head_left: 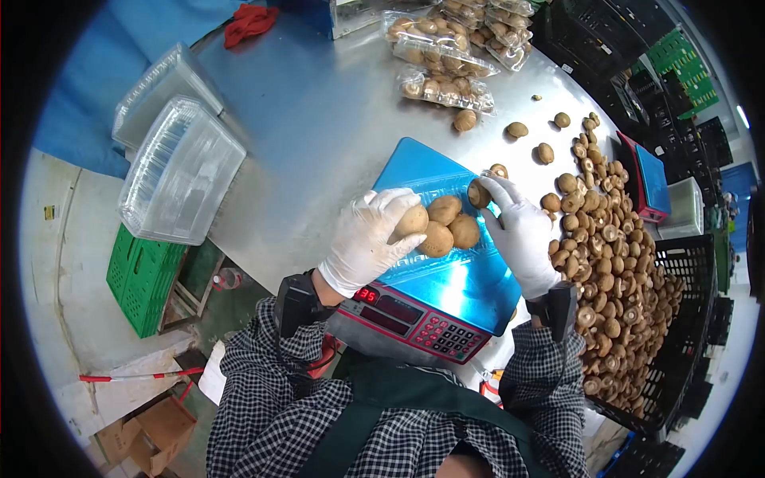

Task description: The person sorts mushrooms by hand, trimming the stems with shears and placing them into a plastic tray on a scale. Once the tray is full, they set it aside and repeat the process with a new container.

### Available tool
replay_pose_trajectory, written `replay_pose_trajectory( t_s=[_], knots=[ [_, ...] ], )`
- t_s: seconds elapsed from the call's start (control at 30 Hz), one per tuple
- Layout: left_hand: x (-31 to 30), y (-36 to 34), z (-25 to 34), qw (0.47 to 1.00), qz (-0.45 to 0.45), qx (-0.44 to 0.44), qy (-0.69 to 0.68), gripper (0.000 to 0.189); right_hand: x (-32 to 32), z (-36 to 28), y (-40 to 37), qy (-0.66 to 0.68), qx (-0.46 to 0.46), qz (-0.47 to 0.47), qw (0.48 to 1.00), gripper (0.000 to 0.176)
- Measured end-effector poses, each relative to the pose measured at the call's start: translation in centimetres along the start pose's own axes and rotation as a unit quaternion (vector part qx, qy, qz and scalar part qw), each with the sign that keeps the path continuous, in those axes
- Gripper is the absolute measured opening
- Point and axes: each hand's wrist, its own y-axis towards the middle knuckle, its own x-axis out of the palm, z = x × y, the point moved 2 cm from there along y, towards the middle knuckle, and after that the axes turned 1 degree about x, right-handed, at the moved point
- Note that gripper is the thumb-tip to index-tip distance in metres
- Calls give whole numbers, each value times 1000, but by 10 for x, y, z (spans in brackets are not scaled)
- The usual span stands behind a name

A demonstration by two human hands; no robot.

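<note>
A gloved worker weighs mushrooms at a steel table (319, 135). The left hand (366, 239), in a white glove, is curled around a tan mushroom (411, 221) and rests it on the blue platform of a scale (454, 279). The right hand (522, 231), also in a white glove, pinches a small brown mushroom (478, 193) between thumb and fingers, just above the platform's far edge.

Between the two hands, three more mushrooms (448, 225) lie bunched together on the platform, touching the one in the left hand. Whether a clear tray sits beneath them cannot be told. Below the left wrist, the scale's red display (366, 295) glows beside a red keypad (442, 334).

To the outer side of the right hand, a loose heap of mushrooms (606, 255) spreads across the table and down into a black crate (685, 319). Beyond that heap stands a second scale (649, 179) with a blue top. Past the fingertips of both hands, well apart from them, sealed packs of mushrooms (442, 76) lie in a row, with a few stray mushrooms (518, 129) nearer the right hand.

Off to the outer side of the left hand, stacks of clear plastic trays (179, 171) sit upside down at the table's edge, above a green crate (143, 279). Farther off, a red cloth (249, 24) lies on the table. Both forearms wear checked sleeves (263, 374).
</note>
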Motion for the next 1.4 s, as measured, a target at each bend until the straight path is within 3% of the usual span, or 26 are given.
replay_pose_trajectory(
  t_s=[0.13,0.23,0.27,0.33,0.4,0.5,0.57,0.67,0.7,0.77,0.9,0.97,1.1,1.27,1.33,1.4],
  knots=[
    [3,-2,-4,999,-13,-20,-43,47,15,-5,4,-144,-36,-25,989,34],
    [4,-3,-7,994,-6,-23,-103,48,11,-10,5,20,-123,10,992,39],
    [3,-3,-6,994,4,-33,-108,48,6,-9,3,20,-124,9,992,39],
    [3,-5,-7,992,19,-47,-116,48,-3,0,-6,247,56,-35,967,38],
    [5,-6,-10,984,33,-47,-168,49,-12,3,-18,449,275,-28,850,32],
    [2,-4,-8,971,28,-98,-215,49,-6,19,-30,494,295,19,817,34],
    [0,5,-7,983,47,-63,-167,48,-1,20,-35,540,258,-38,801,37],
    [2,17,-2,994,68,-28,-81,46,10,15,-35,417,198,-53,886,41],
    [6,19,-4,995,58,-38,-73,45,15,14,-36,418,198,-53,885,41],
    [19,19,-16,998,12,-44,-48,42,17,9,-33,261,92,-9,961,46],
    [17,16,-15,999,33,-18,-35,41,13,11,-41,178,37,28,983,51],
    [13,12,-19,998,16,-41,-53,40,11,15,-48,21,45,22,998,53],
    [10,11,-18,999,-19,-46,-21,40,20,25,-49,37,63,38,997,50],
    [-3,2,-23,994,60,-34,-79,40,30,21,-42,59,62,75,993,44],
    [-14,-1,-24,998,9,-37,-40,42,21,17,-46,56,84,59,993,43],
    [-14,-1,-23,998,-39,-42,18,42,13,18,-50,134,77,73,985,42]
  ],
)
